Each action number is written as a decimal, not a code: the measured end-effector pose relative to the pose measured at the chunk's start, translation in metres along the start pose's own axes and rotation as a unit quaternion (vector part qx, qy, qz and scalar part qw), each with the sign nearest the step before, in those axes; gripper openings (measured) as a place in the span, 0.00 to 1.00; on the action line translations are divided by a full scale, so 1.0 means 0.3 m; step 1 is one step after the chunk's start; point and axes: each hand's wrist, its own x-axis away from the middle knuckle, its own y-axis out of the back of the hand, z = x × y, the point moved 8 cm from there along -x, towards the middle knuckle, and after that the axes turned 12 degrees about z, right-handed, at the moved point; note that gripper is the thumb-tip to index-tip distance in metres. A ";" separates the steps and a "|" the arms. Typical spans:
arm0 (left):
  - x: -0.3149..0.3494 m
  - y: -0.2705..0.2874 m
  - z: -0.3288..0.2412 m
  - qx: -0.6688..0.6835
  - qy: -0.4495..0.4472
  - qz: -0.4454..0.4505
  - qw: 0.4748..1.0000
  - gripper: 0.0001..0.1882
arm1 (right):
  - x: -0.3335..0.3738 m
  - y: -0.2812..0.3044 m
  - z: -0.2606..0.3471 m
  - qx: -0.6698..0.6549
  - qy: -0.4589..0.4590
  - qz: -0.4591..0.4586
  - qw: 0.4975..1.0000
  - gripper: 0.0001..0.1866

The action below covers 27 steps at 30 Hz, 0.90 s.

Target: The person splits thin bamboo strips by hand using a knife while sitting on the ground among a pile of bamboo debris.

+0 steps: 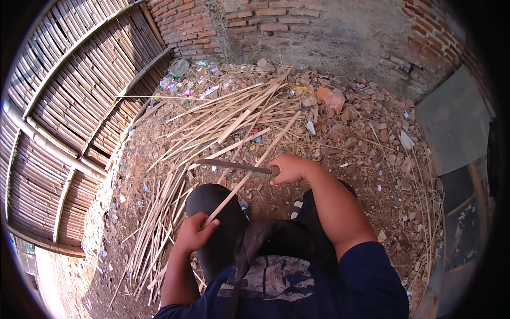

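Observation:
My left hand [197,233], by my left knee, is closed around the lower end of a long pale bamboo strip [232,195]. The strip slants up and away to the right, over the rubble. In my right hand [291,169] is the handle of a long machete [231,165], its dark blade pointing left. Blade and strip cross in the view, a little beyond my knees; whether they touch I cannot tell. Past the blade lies a loose pile of split bamboo strips [241,119], and more strips [154,234] lie on the ground to my left.
A woven bamboo wall [79,90] stands at the left, a brick wall [297,32] at the back. Rubble and litter cover the ground, with a broken orange brick [331,99] among them. Grey panels [454,119] lean at the right. My knees are bent close beneath my hands.

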 end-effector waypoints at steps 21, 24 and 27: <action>0.002 0.004 -0.024 -0.037 -0.022 -0.019 0.999 0.20 | 0.027 0.096 -0.083 0.028 -0.115 -0.074 0.990 0.26; 0.001 0.009 -0.034 -0.037 -0.023 -0.012 0.999 0.20 | 0.045 0.083 -0.069 0.038 -0.094 -0.074 0.992 0.25; -0.006 0.007 -0.026 -0.021 -0.019 -0.001 1.000 0.21 | 0.018 0.009 -0.008 0.078 -0.055 -0.044 0.994 0.25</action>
